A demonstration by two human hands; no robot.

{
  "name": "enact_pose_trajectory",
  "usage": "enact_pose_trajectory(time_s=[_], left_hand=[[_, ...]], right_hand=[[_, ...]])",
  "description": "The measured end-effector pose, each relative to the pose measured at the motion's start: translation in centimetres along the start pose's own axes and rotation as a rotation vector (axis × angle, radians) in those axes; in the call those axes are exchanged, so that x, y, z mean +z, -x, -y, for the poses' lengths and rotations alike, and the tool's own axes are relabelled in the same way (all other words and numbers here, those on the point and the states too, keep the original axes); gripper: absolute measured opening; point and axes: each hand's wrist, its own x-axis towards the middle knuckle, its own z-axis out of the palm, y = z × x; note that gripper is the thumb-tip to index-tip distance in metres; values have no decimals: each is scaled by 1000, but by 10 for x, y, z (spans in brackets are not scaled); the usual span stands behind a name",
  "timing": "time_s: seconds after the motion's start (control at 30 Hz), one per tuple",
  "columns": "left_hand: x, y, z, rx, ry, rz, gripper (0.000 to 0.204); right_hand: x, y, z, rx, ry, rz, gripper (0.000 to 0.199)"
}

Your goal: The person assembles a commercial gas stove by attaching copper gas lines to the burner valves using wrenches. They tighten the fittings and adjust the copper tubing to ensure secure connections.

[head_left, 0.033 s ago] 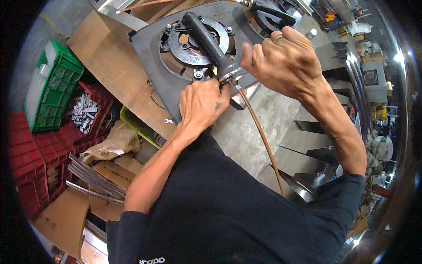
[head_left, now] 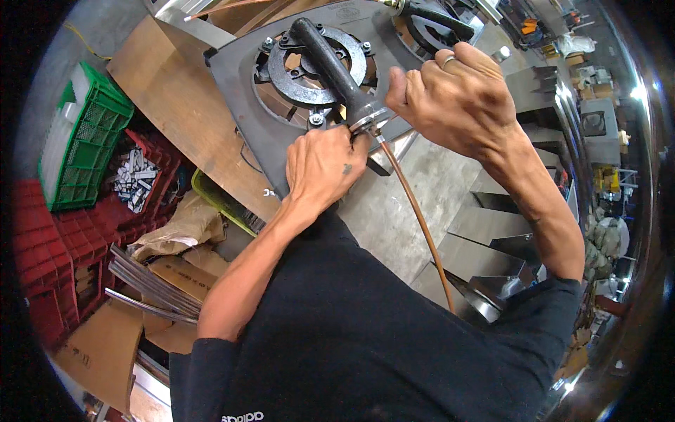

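Observation:
A round cast-iron gas burner (head_left: 325,67) with a thick black pipe lies on a dark metal cooktop panel (head_left: 232,67). A metal fitting (head_left: 365,123) sits at the pipe's near end, and a thin copper tube (head_left: 416,204) runs from it toward my body. My left hand (head_left: 325,163) is closed right against the fitting; its fingertips and anything inside them are hidden. My right hand (head_left: 457,98) makes a fist just right of the fitting, thumb raised. What it grips, if anything, is covered by the fingers.
A second burner (head_left: 425,32) is at the panel's far right. Left stand a green crate (head_left: 88,137), red crates (head_left: 46,239) with small metal parts, and a brown board (head_left: 176,105). Metal tubes (head_left: 151,281) lie near cardboard (head_left: 98,359). Sheet-metal pieces (head_left: 492,225) are on the right.

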Motion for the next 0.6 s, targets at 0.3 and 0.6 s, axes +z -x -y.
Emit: enact_pose_trajectory(time_s=[0.3, 0.6], left_hand=[[1, -8, 7, 48, -10, 0, 48], [0, -15, 10, 90, 46, 82, 49]], right_hand=[[10, 5, -5, 78, -55, 57, 46], [-29, 4, -12, -279, 61, 599, 33]])
